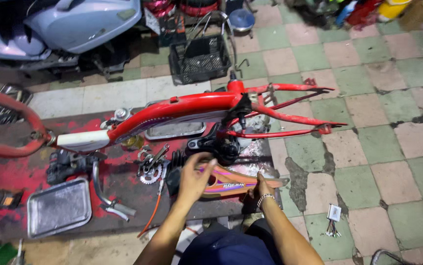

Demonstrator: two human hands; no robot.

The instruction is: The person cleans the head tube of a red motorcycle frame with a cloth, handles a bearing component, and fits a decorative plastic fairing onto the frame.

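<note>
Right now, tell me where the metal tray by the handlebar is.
In the head view, the tray lies low on the left of the dark mat, just left of the handlebar and below the red frame.

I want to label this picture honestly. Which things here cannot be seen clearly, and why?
Head view only:
- Right hand: its fingers are behind the orange panel, so the grip cannot be judged.
- Left hand: blurred; contact with the panel is unclear.
- Red frame: its front end is cut off by the left edge.
- Small white box with wires: too small to identify.
- Sprocket and nearby parts: dim and cluttered.
</note>
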